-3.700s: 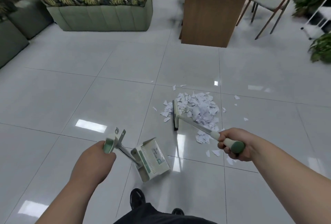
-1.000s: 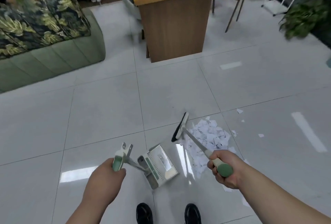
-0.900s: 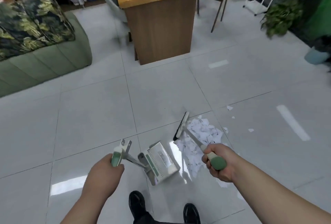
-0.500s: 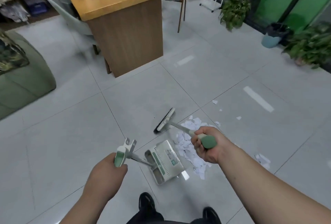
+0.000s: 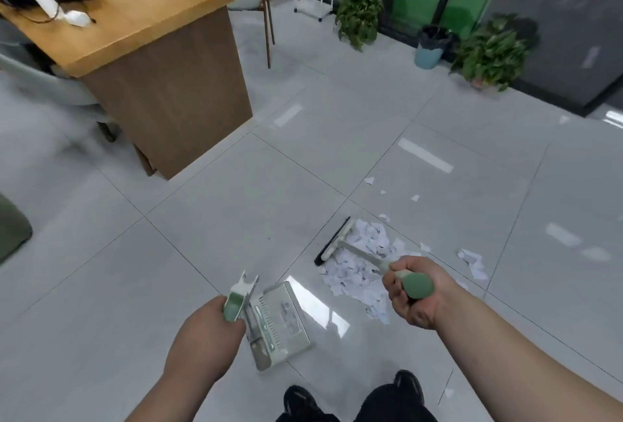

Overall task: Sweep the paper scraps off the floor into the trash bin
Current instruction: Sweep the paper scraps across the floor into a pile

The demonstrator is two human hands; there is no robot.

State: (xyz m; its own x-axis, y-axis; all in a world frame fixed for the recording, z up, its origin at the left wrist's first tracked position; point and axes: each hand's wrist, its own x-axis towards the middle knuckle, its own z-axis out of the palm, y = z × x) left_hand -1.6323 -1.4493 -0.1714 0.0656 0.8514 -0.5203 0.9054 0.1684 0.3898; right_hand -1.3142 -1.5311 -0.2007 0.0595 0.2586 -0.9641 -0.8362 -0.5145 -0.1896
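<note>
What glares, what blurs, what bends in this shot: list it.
Head view: white glare patches sit on the floor beside the dustpan and in streaks farther off; head view: the chair left of the desk and the far right wall are smeared; head view: desk and wall uprights splay from the wide lens; scraps and broom are fairly sharp.

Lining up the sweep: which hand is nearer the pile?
Right. The right hand, on the broom, is at the pile's edge; left hand, on the dustpan, sits farther left.
</note>
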